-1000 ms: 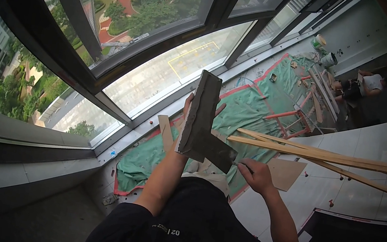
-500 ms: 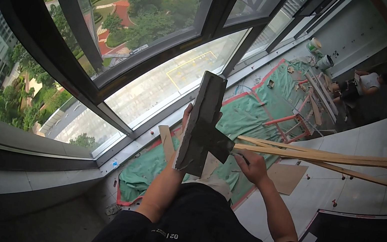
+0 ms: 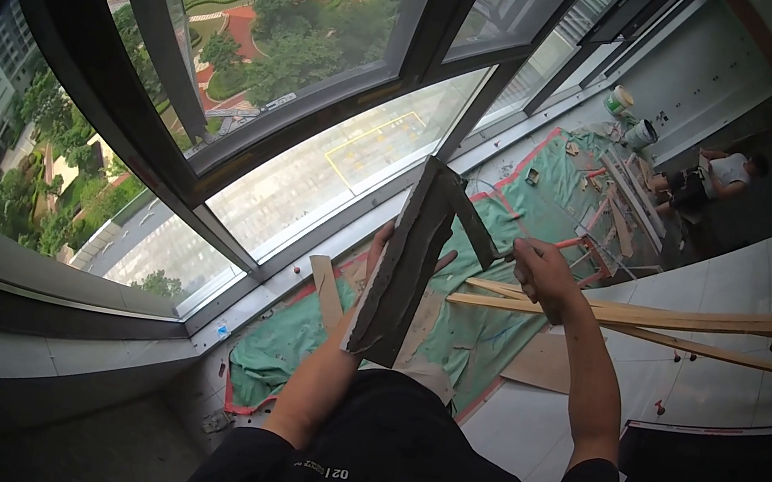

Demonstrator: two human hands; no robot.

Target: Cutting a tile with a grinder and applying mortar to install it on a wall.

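In the head view, a long narrow board [image 3: 398,273] coated with grey mortar stands nearly upright before me. My left hand [image 3: 380,242] holds it from behind, fingers showing at both sides and the palm hidden. My right hand [image 3: 544,276] grips the handle of a trowel whose dark, mortar-smeared blade [image 3: 476,227] slants up and left to the board's upper right edge.
Windows [image 3: 291,34] run along the left. A green sheet [image 3: 473,356] lies below, with scraps and red metal frames [image 3: 572,245]. Timber strips [image 3: 698,311] cross the right side. Buckets [image 3: 641,133] stand at upper right, near another person [image 3: 726,172].
My right hand and the trowel have moved up, the blade going from the board's lower part to its upper edge. The board's top has shifted right and leans more.
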